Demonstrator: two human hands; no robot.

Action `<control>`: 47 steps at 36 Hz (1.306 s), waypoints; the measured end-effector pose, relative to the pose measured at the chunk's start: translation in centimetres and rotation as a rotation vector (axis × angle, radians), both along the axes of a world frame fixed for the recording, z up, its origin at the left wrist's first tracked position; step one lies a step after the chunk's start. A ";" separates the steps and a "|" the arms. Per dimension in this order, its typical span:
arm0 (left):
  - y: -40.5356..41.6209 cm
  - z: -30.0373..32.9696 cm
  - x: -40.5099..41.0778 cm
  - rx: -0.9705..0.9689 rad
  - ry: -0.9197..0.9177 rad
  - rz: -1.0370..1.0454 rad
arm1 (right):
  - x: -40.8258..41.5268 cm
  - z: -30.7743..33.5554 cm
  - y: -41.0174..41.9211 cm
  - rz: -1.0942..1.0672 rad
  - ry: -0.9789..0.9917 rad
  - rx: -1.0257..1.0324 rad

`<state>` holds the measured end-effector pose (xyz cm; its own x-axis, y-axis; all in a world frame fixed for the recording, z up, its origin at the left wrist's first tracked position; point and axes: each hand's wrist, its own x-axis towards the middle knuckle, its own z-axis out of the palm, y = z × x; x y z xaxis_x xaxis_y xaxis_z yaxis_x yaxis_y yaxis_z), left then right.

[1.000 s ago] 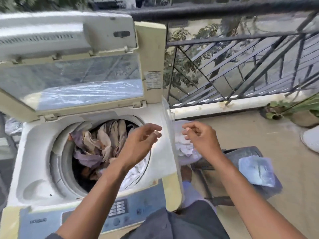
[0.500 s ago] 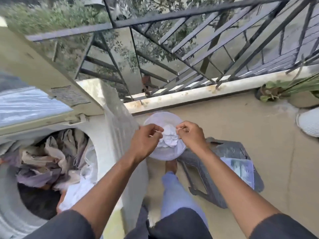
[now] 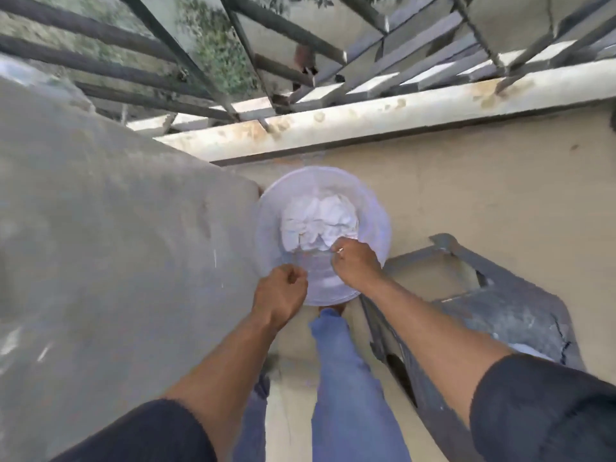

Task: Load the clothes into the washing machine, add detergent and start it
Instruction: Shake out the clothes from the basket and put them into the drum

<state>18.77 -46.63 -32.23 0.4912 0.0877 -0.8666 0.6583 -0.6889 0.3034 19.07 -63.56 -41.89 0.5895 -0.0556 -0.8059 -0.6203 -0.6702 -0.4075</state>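
Both hands lowered: right hand (image 3: pixel 356 263) grip pinching into tub (image 3: pixel 373 208), left hand (image 3: pixel 281 293) fisted.

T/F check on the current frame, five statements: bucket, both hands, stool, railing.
1. The bucket holds white cloth. True.
2. The right hand is over the bucket. True.
3. The left hand lies flat and open on the stool. False: its fingers are curled, at the bucket's near rim.
4. The grey stool stands left of the bucket. False: it stands to the right.
5. A dark metal railing runs above the ledge. True.
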 end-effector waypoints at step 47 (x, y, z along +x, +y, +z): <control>-0.6 4.6 3.2 -0.057 -0.079 -0.097 | 0.7 18.1 2.4 -0.574 -0.331 0.333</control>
